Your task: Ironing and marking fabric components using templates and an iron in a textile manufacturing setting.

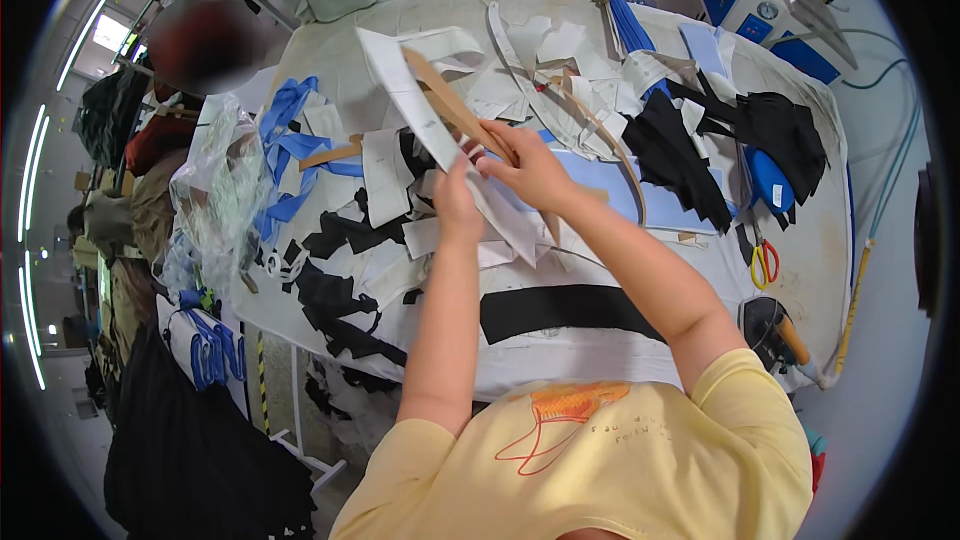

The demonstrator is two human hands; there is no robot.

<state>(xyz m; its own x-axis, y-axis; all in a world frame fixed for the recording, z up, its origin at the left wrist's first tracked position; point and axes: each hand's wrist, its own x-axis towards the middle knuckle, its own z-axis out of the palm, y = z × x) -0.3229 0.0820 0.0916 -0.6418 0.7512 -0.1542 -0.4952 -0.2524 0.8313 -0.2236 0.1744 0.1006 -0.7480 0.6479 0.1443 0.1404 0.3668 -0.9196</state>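
Above the middle of the table, my left hand [459,202] is closed on the lower part of a long white paper pattern piece [405,90], which stands tilted up and away. My right hand [530,172] grips several brown card pattern pieces [448,100] just to the right of it, with the fingers of both hands close together. More white paper pieces [385,175] lie under and around my hands. Nearer to me, a long black fabric strip [565,311] lies flat on the white table cover. Light blue fabric [575,170] shows partly behind my right forearm.
Black fabric pieces [680,155], a blue pincushion-like object [768,180], yellow-and-red-handled scissors [764,263] and an iron [768,325] are along the right. Black scraps [335,300], blue strips [290,145] and clear plastic [215,175] lie at left. A blue-and-white machine [755,15] stands back right.
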